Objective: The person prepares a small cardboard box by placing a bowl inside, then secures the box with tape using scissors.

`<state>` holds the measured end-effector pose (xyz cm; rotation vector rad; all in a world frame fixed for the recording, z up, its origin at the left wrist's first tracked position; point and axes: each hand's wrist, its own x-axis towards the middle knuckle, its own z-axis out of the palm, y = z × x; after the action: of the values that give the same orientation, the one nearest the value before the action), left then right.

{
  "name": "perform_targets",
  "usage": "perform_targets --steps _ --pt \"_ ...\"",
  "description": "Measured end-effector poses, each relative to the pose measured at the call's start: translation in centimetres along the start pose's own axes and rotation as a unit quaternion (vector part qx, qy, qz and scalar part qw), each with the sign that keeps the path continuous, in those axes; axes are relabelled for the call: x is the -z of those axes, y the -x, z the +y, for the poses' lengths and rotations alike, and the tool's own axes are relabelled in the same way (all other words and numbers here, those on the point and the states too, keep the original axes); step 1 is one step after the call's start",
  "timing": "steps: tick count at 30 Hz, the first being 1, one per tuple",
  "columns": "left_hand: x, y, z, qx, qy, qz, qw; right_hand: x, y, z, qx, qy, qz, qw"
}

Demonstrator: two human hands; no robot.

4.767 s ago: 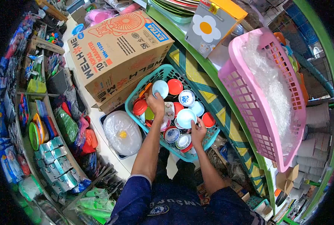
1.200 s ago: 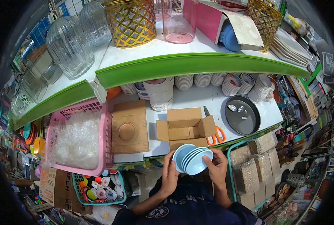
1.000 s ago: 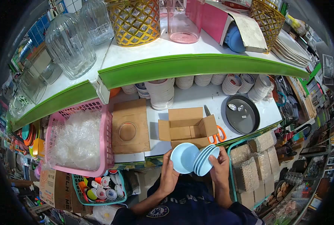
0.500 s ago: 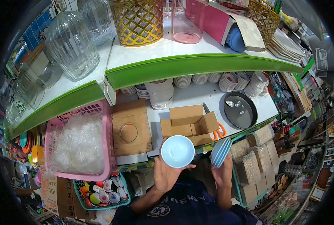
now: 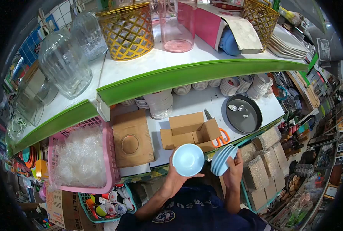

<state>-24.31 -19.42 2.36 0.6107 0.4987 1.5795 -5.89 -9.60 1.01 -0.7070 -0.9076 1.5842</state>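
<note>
In my left hand (image 5: pixel 176 181) is a light blue bowl (image 5: pixel 188 159), its hollow side turned up toward the camera and the fingers wrapped round its far and near sides. My right hand (image 5: pixel 233 171) grips a nested stack of several blue bowls (image 5: pixel 222 159), tilted on edge just right of the single bowl. A small gap separates the two. Beyond the bowls an open cardboard box (image 5: pixel 189 133) sits on the white shelf, and no contents show inside it. Orange-handled scissors (image 5: pixel 220 138) lie beside the box, partly hidden by it.
A pink basket (image 5: pixel 110 154) of clear plastic wrap stands left, beside a flat cardboard piece (image 5: pixel 129 127). A dark round pan (image 5: pixel 244 114) lies right on the shelf. The green-edged upper shelf (image 5: pixel 179 77) overhangs stacked white bowls. Wrapped packs (image 5: pixel 258 169) fill a crate at right.
The stack in my right hand has turned, showing more of its rims and the inside of one bowl. The single bowl has shifted slightly right and down. The camera view has tilted a little.
</note>
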Motion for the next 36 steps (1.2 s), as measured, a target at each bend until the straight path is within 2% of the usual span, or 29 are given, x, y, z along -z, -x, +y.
perform_targets --steps 1,3,7,9,11,12,15,20,23,25,29,32,34,36 --pt "0.0 -0.1 -0.3 0.025 -0.034 0.005 0.999 0.2 -0.1 -0.1 0.001 0.0 0.003 1.0" --pt "-0.3 -0.1 -0.9 0.024 0.008 -0.028 0.999 0.3 -0.6 -0.3 0.006 0.058 -0.02 0.998" --pt "-0.9 -0.5 -2.1 0.018 -0.078 -0.019 0.997 -0.8 -1.2 -2.3 0.017 0.17 -0.078 0.982" --pt "-0.9 -0.8 -2.7 0.031 -0.114 0.027 0.993 -1.2 -1.3 -3.2 0.003 0.184 -0.085 0.979" --pt "-0.2 -1.0 -3.4 0.018 -0.167 0.024 0.985 -1.4 -1.8 -3.8 -0.042 0.241 -0.104 0.964" --pt "0.0 -1.1 -3.7 0.008 -0.22 0.02 0.975 -1.1 -2.4 -3.5 0.025 0.3 -0.132 0.945" --pt "-0.7 -1.4 -3.8 0.018 -0.201 0.034 0.979 -1.1 -2.9 -3.9 0.024 0.355 -0.164 0.92" --pt "-1.2 -1.6 -4.3 0.011 -0.16 0.063 0.985 -1.2 -3.3 -3.7 0.018 0.346 -0.154 0.925" --pt "-1.5 -1.8 -4.5 0.008 -0.132 0.086 0.988 -1.1 -3.5 -3.5 0.046 0.324 -0.148 0.933" --pt "-1.6 -2.0 -4.5 0.011 -0.123 0.095 0.988 -1.0 -3.8 -3.7 0.06 0.348 -0.173 0.919" --pt "-1.7 -2.4 -4.6 0.007 -0.115 0.101 0.988 -0.6 -4.2 -3.7 0.104 0.386 -0.163 0.902" --pt "-1.7 -2.6 -4.6 -0.003 -0.086 0.1 0.991 0.1 -4.3 -3.4 0.071 0.316 -0.173 0.93" --pt "-1.8 -2.7 -4.5 -0.014 -0.07 0.093 0.993 0.0 -4.2 -3.4 -0.013 0.186 -0.162 0.969" --pt "-2.1 -2.7 -4.4 -0.011 -0.053 0.11 0.992 0.2 -4.5 -3.2 -0.014 0.164 -0.168 0.972"
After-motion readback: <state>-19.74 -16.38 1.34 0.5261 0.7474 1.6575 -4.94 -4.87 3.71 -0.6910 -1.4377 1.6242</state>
